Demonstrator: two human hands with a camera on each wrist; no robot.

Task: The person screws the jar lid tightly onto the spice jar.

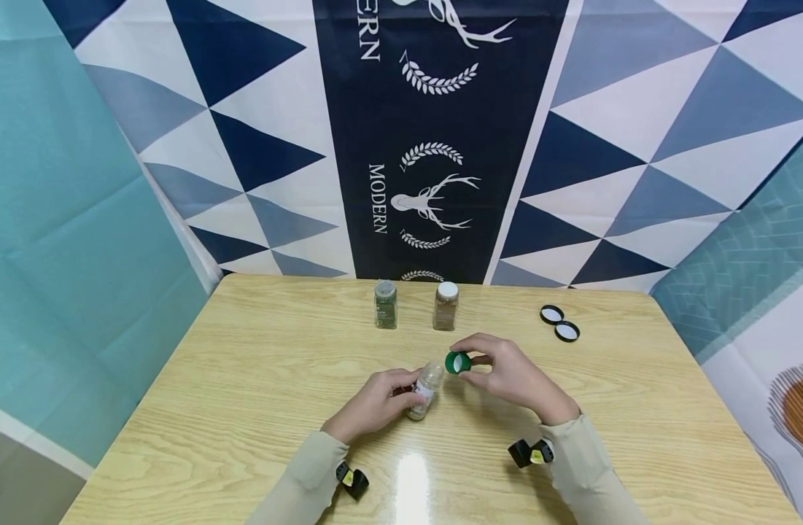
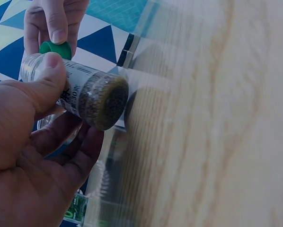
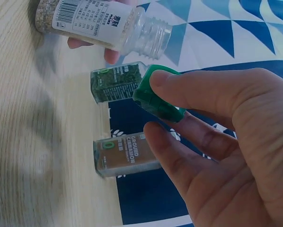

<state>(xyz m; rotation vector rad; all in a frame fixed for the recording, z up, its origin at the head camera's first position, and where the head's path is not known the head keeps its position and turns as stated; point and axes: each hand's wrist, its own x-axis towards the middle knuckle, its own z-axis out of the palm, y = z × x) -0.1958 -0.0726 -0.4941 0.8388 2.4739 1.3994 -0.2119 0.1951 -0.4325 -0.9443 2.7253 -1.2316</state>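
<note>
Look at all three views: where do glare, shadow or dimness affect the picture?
Head view: bright glare on the table near the bottom edge; left wrist view: dim, with the left hand and bottle in shade; right wrist view: soft-edged dark shadows on the table below the bottle.

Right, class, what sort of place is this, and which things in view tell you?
Probably a makeshift filming corner rather than a working kitchen: a patterned cloth hangs behind the wooden table, and small black wrist cameras are being worn.
</note>
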